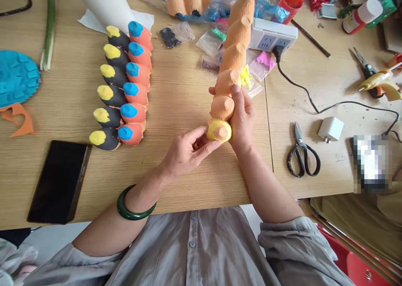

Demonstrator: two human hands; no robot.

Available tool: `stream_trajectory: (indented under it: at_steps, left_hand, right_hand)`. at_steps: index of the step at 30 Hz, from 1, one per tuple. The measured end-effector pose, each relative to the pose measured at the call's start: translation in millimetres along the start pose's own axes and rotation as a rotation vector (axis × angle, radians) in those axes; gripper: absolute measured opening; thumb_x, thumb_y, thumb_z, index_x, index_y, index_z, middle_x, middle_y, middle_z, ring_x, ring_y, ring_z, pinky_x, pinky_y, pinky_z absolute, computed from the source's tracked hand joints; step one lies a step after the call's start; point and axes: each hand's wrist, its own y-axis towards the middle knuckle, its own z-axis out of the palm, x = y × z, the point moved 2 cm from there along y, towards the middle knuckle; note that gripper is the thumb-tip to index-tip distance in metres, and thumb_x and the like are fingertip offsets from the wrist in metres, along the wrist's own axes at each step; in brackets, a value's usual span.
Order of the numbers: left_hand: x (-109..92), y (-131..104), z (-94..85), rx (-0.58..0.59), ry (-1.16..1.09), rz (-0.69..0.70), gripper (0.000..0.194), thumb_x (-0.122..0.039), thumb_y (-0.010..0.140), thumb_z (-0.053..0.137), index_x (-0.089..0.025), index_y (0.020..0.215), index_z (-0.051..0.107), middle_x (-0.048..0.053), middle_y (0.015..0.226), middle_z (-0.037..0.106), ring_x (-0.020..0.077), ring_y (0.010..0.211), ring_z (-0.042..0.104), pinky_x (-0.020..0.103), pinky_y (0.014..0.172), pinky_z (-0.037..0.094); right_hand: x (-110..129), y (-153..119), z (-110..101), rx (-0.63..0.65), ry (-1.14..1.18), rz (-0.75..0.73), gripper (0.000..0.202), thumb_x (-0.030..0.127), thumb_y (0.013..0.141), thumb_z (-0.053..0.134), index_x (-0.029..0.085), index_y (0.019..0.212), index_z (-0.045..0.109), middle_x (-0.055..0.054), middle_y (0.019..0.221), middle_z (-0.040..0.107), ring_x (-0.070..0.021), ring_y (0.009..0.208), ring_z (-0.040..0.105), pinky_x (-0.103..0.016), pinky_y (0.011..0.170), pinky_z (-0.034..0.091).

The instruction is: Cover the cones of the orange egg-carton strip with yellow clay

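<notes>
My right hand [243,116] grips a long strip of orange egg-carton cones [232,57] near its close end. The nearest cone carries a ring of yellow clay [213,129], with its orange tip bare. My left hand [191,148] pinches that yellow-covered cone between thumb and fingers, and a small yellow bit shows by its fingers. To the left stand two joined rows of finished-looking cones: black ones [111,95] with yellow tips and orange ones [136,110] with blue tips. A lump of yellow clay [246,77] lies behind the strip, partly hidden by it.
Right of my hands lie black-handled scissors [300,152], a white charger [331,129] and a cable leading from a power strip [273,34]. A phone [59,181] rests at the front left. Farther back are clay packets [177,34], a red cup [290,5] and a glue gun [380,83].
</notes>
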Motion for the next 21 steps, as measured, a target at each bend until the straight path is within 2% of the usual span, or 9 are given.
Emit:
stream_trajectory:
  at_steps: [3, 6, 10, 13, 15, 18, 21]
  left_hand:
    - [0, 0, -1.9, 0.024, 0.027, 0.006, 0.039, -0.041, 0.097, 0.069, -0.019, 0.071, 0.051, -0.005, 0.061, 0.04, 0.0085, 0.056, 0.037, 0.024, 0.051, 0.031]
    - [-3, 2, -7.8, 0.095, 0.023, -0.005, 0.039, -0.04, 0.098, 0.066, -0.019, 0.07, 0.048, -0.005, 0.061, 0.037, 0.0085, 0.056, 0.034, 0.026, 0.052, 0.029]
    - [-1, 5, -16.6, 0.233, -0.125, -0.15, 0.045, -0.05, 0.098, 0.064, -0.019, 0.069, 0.049, -0.003, 0.063, 0.038, 0.0089, 0.056, 0.032, 0.027, 0.05, 0.025]
    - [7, 9, -20.5, 0.136, -0.308, -0.31, 0.055, -0.065, 0.097, 0.056, -0.018, 0.069, 0.053, 0.0, 0.066, 0.045, 0.0075, 0.051, 0.029, 0.027, 0.047, 0.021]
    - [11, 11, -19.9, 0.078, -0.4, -0.389, 0.055, -0.066, 0.092, 0.063, -0.017, 0.069, 0.054, 0.001, 0.069, 0.048, 0.0055, 0.049, 0.026, 0.026, 0.045, 0.017]
    - [12, 11, -15.9, 0.135, -0.441, -0.432, 0.05, -0.058, 0.086, 0.073, -0.017, 0.066, 0.053, -0.002, 0.065, 0.038, 0.0049, 0.05, 0.023, 0.025, 0.045, 0.015]
    - [10, 11, -14.0, 0.149, -0.461, -0.434, 0.046, -0.051, 0.086, 0.074, -0.018, 0.063, 0.052, -0.005, 0.061, 0.027, 0.0058, 0.051, 0.02, 0.024, 0.046, 0.014]
  right_hand:
    - [1, 1, -1, 0.017, -0.031, -0.01, 0.051, 0.073, 0.101, 0.044, 0.025, 0.102, 0.063, -0.007, 0.102, 0.08, -0.0204, 0.086, 0.07, -0.034, 0.071, 0.061]
    - [3, 3, -3, 0.059, -0.091, -0.043, 0.059, 0.079, 0.098, 0.042, 0.024, 0.11, 0.061, -0.011, 0.107, 0.08, -0.0253, 0.101, 0.071, -0.038, 0.078, 0.062]
    - [5, 3, -3, 0.108, -0.17, -0.083, 0.06, 0.08, 0.096, 0.045, 0.025, 0.114, 0.061, -0.012, 0.113, 0.079, -0.0287, 0.115, 0.071, -0.04, 0.087, 0.063]
    - [7, 0, -1, 0.126, -0.115, -0.134, 0.055, 0.076, 0.096, 0.053, 0.025, 0.113, 0.061, -0.012, 0.113, 0.079, -0.0296, 0.116, 0.072, -0.042, 0.09, 0.063]
    - [8, -2, 0, 0.137, -0.061, -0.166, 0.048, 0.07, 0.097, 0.058, 0.024, 0.111, 0.063, -0.011, 0.111, 0.079, -0.0292, 0.114, 0.073, -0.043, 0.09, 0.062]
    - [10, -4, 1, 0.157, -0.011, -0.218, 0.035, 0.056, 0.099, 0.061, 0.023, 0.108, 0.066, -0.011, 0.107, 0.08, -0.0265, 0.107, 0.075, -0.041, 0.089, 0.062]
    - [11, -5, 1, 0.164, -0.023, -0.255, 0.029, 0.05, 0.1, 0.061, 0.023, 0.109, 0.066, -0.009, 0.102, 0.08, -0.0236, 0.103, 0.075, -0.039, 0.087, 0.061]
